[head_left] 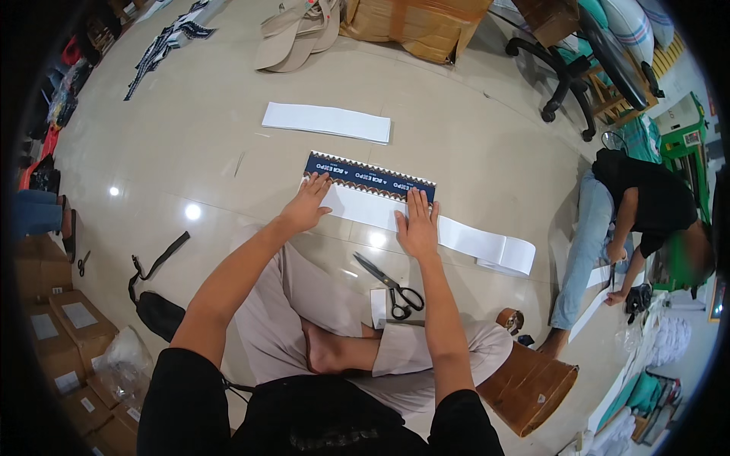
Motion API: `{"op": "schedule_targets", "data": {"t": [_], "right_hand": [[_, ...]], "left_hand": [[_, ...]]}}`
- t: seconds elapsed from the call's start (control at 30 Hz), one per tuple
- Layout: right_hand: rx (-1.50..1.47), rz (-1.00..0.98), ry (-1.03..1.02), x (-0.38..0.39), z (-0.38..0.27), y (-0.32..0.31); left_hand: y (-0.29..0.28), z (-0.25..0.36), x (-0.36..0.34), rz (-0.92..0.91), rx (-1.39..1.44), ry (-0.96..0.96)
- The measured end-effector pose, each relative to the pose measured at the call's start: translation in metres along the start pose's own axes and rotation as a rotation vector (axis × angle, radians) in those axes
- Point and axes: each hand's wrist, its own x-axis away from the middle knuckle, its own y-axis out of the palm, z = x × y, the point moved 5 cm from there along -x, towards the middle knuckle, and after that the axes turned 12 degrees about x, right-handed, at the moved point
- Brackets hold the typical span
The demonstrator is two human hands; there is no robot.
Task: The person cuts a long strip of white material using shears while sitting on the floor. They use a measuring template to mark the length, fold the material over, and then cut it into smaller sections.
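Note:
A navy printed strip (pixel 370 179) with a brown patterned border lies flat on the floor in front of me. It rests along a long white strip (pixel 357 209), whose right end curls into a loose roll (pixel 508 254). My left hand (pixel 306 204) presses on the printed strip's left end, fingers spread. Toward its right end, my right hand (pixel 417 226) lies flat with fingers stretched, touching both strips. Farther off is a stack of white strips (pixel 327 123). Black-handled scissors (pixel 391 287) and a small white piece (pixel 378 308) lie between my forearms, close to my legs.
A co-worker (pixel 646 190) sits at the right, hands on a white strip. Tape roll (pixel 510 320) and brown box (pixel 530 387) sit by my right knee; a black pouch (pixel 160 315) lies left. Cardboard boxes (pixel 84 323), an office chair (pixel 570 76) and a large carton (pixel 418 26) stand around.

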Motion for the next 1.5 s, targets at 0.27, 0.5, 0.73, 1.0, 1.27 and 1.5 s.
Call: {"op": "schedule_targets", "data": {"t": [0.27, 0.5, 0.73, 1.0, 1.27, 1.5], "right_hand": [[0.126, -0.107, 0.002, 0.016, 0.052, -0.025], [0.062, -0.055, -0.080, 0.015, 0.054, -0.022], [-0.022, -0.002, -0.079, 0.013, 0.056, -0.022], [0.023, 0.022, -0.072, 0.018, 0.055, -0.016], [0.017, 0.037, -0.067, 0.017, 0.052, -0.017], [0.012, 0.048, -0.064, 0.018, 0.057, -0.016]], "left_hand": [[0.015, 0.013, -0.003, 0.039, 0.049, 0.048], [-0.004, 0.007, 0.001, 0.017, 0.019, 0.022], [-0.004, 0.003, 0.002, 0.033, 0.031, 0.056], [-0.005, 0.001, 0.003, 0.027, 0.037, 0.051], [-0.011, 0.003, 0.006, 0.033, 0.042, 0.075], [-0.018, 0.031, 0.000, 0.044, -0.121, 0.088]]}}
